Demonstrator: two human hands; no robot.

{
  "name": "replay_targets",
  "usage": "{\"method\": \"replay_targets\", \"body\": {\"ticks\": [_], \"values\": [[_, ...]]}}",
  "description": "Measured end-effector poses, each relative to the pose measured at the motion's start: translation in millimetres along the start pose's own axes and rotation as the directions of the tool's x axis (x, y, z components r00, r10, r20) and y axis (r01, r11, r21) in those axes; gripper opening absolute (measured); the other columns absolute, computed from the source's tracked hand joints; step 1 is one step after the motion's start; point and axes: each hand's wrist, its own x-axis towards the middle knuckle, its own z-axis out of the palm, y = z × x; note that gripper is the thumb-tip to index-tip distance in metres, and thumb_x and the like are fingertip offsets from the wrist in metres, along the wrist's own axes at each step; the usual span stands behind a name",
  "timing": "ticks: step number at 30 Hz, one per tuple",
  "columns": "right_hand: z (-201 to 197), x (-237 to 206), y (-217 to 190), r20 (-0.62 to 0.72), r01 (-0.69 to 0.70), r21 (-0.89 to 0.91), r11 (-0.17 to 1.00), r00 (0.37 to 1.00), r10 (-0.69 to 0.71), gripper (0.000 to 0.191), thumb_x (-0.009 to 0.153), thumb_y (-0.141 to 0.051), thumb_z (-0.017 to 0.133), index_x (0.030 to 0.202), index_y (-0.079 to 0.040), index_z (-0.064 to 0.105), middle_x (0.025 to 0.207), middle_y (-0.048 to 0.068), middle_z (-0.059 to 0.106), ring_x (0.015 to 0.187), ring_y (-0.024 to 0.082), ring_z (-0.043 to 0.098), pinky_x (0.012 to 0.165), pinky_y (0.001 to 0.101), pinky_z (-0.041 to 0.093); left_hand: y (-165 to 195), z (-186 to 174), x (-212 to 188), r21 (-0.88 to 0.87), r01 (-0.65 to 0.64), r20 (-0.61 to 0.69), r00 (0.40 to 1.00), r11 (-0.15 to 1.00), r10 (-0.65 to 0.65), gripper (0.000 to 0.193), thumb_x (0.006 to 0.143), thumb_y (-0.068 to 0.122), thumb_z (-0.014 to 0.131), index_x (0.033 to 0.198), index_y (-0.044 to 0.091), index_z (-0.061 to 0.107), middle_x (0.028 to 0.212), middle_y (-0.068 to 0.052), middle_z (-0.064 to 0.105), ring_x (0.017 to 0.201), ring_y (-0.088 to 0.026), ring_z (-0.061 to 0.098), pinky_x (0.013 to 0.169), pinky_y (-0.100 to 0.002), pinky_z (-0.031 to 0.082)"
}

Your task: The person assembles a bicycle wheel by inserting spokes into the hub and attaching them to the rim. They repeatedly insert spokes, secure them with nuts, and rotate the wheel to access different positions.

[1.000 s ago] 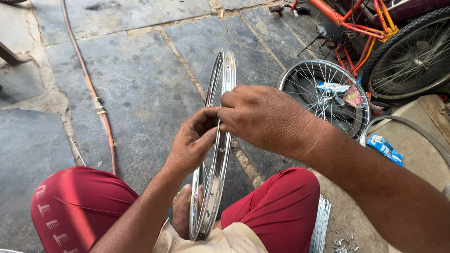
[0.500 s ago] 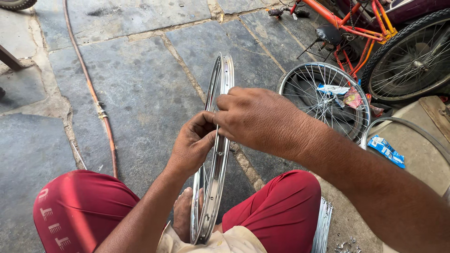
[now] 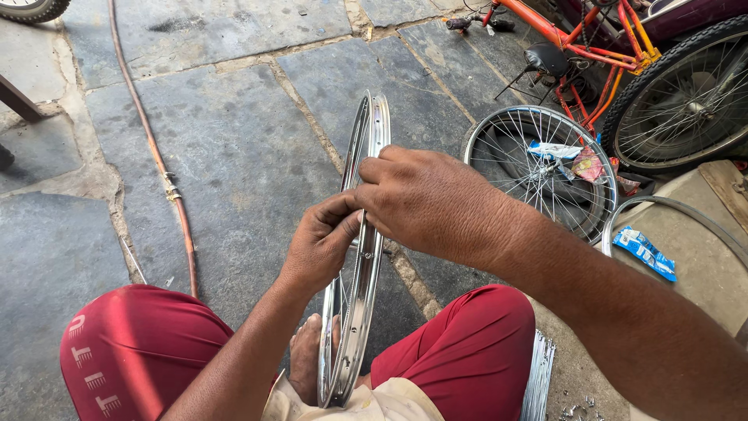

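Little has shifted since the earlier frame: both hands stay at the same spot on the rim, the view just tilted slightly. Stone floor (image 3: 234,156) carries everything. Bare chrome rim (image 3: 354,312) stands upright between the red-shorted knees, so both sides stay reachable. Spoked wheel (image 3: 538,168) lies flat, well apart. Right hand (image 3: 432,199) clasps the rim edge from above; left hand (image 3: 323,242) pinches its near side — steadying it.

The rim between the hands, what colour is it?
Shiny silver metal rim, seen in the head view.
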Motion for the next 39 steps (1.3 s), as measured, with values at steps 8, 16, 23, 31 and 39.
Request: {"method": "replay_targets", "body": {"ticks": [8, 16, 23, 31, 39], "values": [[-1, -4, 0, -0.024, 0.013, 0.032, 0.999, 1.000, -0.013, 0.024, 0.087, -0.022, 0.070, 0.104, -0.005, 0.069, 0.094, 0.007, 0.063, 0.094, 0.024, 0.066, 0.077, 0.0368, 0.059, -1, -2, 2, 0.015, -0.038, 0.010, 0.999, 0.999, 0.038, 0.018, 0.103, 0.012, 0.064, 0.115, -0.001, 0.066, 0.101, -0.009, 0.071, 0.095, -0.012, 0.069, 0.084, -0.029, 0.062], [2, -4, -4, -0.089, 0.015, 0.005, 1.000, 0.996, -0.014, 0.029, 0.083, -0.018, 0.072, 0.108, -0.003, 0.069, 0.093, 0.008, 0.064, 0.093, 0.024, 0.067, 0.075, 0.0362, 0.059, 0, -2, 3, 0.135, -0.026, -0.027, 0.999, 0.991, 0.030, 0.014, 0.102, 0.008, 0.068, 0.111, -0.003, 0.064, 0.098, -0.010, 0.069, 0.093, -0.012, 0.068, 0.083, -0.029, 0.060], [1, -5, -6, -0.040, -0.021, 0.055, 0.998, 0.999, 0.024, 0.022, 0.090, -0.024, 0.071, 0.099, -0.004, 0.069, 0.091, 0.007, 0.063, 0.093, 0.022, 0.066, 0.077, 0.0350, 0.060, 2, -3, 1, 0.032, 0.003, 0.016, 1.000, 0.999, -0.004, 0.019, 0.101, 0.013, 0.062, 0.115, 0.003, 0.067, 0.099, -0.006, 0.072, 0.093, -0.010, 0.069, 0.083, -0.028, 0.061], [21, -22, -5, -0.270, -0.036, 0.197, 0.980, 0.959, 0.090, 0.022, 0.094, -0.024, 0.074, 0.101, -0.004, 0.070, 0.108, 0.012, 0.067, 0.101, 0.024, 0.067, 0.086, 0.0340, 0.060, -2, -4, 1, -0.066, -0.037, 0.026, 0.999, 0.997, 0.038, 0.016, 0.104, 0.011, 0.061, 0.114, 0.000, 0.069, 0.102, -0.010, 0.072, 0.095, -0.012, 0.069, 0.086, -0.029, 0.061], [130, -131, 17, -0.394, -0.502, 0.399, 0.768, 0.662, 0.637, 0.017, 0.093, -0.018, 0.074, 0.105, -0.006, 0.073, 0.114, 0.014, 0.069, 0.107, 0.028, 0.070, 0.096, 0.0386, 0.058, -1, -12, 0, -0.153, -0.046, -0.054, 0.998, 0.987, 0.038, 0.010, 0.102, 0.009, 0.068, 0.110, 0.003, 0.067, 0.108, -0.013, 0.076, 0.090, -0.012, 0.070, 0.076, -0.030, 0.062]]}}
